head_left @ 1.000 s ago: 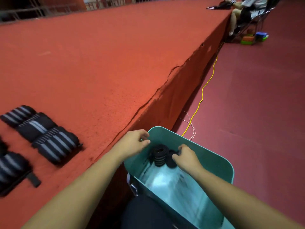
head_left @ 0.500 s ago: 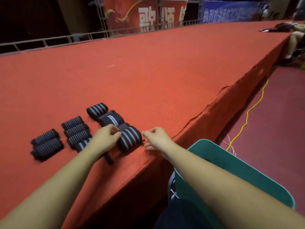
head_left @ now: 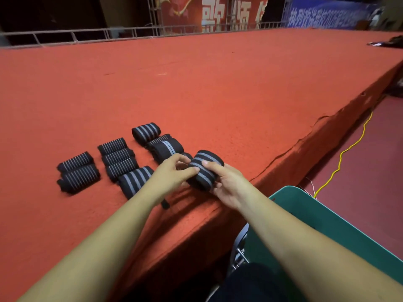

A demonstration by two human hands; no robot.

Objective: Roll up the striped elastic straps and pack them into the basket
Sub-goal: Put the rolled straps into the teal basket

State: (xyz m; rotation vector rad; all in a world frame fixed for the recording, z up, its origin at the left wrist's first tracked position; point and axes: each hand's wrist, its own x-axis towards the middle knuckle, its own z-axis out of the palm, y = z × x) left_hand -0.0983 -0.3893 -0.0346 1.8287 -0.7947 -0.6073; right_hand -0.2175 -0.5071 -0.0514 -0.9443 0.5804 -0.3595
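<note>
- The basket (head_left: 327, 223) sits nearest, low right, below the stage (head_left: 218, 83) edge.
- The right hand (head_left: 226, 184) grips a rolled strap (head_left: 205, 171) over that edge; the left hand (head_left: 172, 173) pinches its side.
- Beyond, more rolls (head_left: 115, 155) lie in rows.

Rolled striped strap (head_left: 205, 171) is gripped by the right hand (head_left: 229, 184) and pinched at its 9 o'clock end by the left hand (head_left: 172, 171), near the edge of the red carpeted platform (head_left: 196, 83). Other rolled straps (head_left: 115, 156) are laid out at 9–10 o'clock of it. Teal basket (head_left: 309, 210) is seen at 4 o'clock, yellow cable (head_left: 340, 162) at 3 o'clock.
</note>
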